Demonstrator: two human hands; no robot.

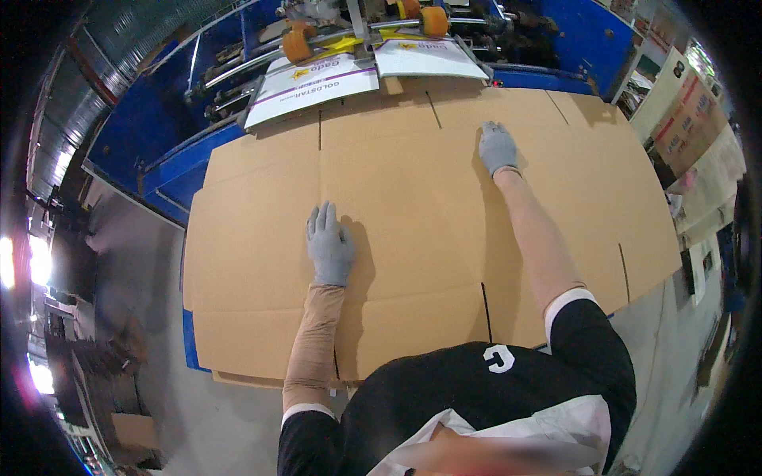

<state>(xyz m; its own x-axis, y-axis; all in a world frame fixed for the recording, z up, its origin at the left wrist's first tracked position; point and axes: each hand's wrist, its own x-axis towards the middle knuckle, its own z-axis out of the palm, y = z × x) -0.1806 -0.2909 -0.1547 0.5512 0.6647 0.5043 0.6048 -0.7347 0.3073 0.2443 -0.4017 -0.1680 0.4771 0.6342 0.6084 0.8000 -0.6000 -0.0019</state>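
Note:
A large flat sheet of brown cardboard [413, 206], a box blank with fold lines and dark slots, spreads in front of me. My left hand [328, 244], in a grey glove, lies on its left middle part with the fingers stretched forward. Farther off and to the right, my right hand [498, 148] rests on the sheet near its far edge, also gloved in grey. Its fingers reach forward over the board, and no object shows in them. Two white printed panels [317, 89] meet the far edge of the cardboard.
Beyond the sheet stands a blue machine [151, 127] with metal rods and orange rollers [297, 47]. Stacked boards and cartons [692, 127] are at the right. Grey floor [171, 397] shows at the left, with a small brown box [135, 431] on that side.

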